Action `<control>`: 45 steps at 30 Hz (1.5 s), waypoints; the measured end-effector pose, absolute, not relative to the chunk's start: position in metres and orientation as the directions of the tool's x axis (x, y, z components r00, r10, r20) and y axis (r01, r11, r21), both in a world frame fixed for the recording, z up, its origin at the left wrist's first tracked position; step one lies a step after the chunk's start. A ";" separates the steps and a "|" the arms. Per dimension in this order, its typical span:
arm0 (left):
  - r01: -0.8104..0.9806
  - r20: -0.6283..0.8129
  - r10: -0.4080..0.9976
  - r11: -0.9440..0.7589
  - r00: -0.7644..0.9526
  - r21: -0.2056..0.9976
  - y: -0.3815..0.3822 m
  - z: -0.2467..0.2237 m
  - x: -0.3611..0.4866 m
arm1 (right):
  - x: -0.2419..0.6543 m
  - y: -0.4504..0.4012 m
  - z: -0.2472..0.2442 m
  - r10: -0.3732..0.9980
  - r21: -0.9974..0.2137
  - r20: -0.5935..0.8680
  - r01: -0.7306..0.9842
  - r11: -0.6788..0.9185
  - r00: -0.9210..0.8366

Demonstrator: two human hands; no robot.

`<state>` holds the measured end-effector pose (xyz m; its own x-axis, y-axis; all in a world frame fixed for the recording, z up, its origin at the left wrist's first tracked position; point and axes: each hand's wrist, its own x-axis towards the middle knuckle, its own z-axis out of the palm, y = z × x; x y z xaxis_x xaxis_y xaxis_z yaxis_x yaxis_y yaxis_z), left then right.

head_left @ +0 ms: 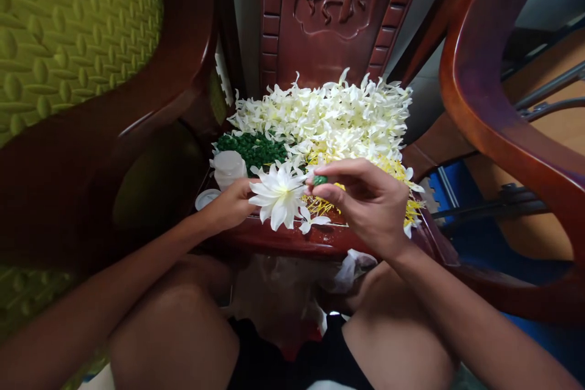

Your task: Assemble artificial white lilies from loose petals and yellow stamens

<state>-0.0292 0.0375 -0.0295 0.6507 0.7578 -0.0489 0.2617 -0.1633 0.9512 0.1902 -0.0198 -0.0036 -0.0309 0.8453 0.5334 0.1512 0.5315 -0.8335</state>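
Right hand point(365, 204), right of centre frame: thumb and forefinger pinched on 1 small green piece point(320, 180), just beside the white flower point(280, 192) at centre. Left hand point(235, 204), left of centre: closed on that flower from its left. Judgement: a light pinch and a steady flower should spare the petals. Loose white blossoms point(329, 113) lie on the chair seat point(292, 241), above centre. Hidden: left fingertips, behind petals; flower's underside. Cannot tell whether piece and flower touch. Forearms cut off at lower corners.
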 end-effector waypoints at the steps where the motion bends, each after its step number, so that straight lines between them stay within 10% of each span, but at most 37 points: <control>1: 0.261 -0.050 0.758 -0.161 0.651 0.952 0.038 -0.030 -0.029 | 0.190 -0.021 -0.005 0.824 -0.805 0.563 0.179 0.565 -0.068; 30: 0.286 -0.060 0.781 -0.155 0.622 0.946 0.040 -0.033 -0.031 | 0.190 -0.002 -0.013 0.908 -0.913 0.407 -0.001 0.409 -0.105; 45: 0.275 -0.097 0.747 -0.118 0.657 0.954 0.040 -0.032 -0.031 | 0.198 0.001 -0.013 0.740 -0.689 0.623 0.271 0.673 -0.254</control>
<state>-0.0308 0.0403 -0.0324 0.6573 0.7474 -0.0969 0.2752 -0.1183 0.9541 0.1982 0.0006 -0.0125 -0.2543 0.7400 0.6227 0.2706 0.6726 -0.6888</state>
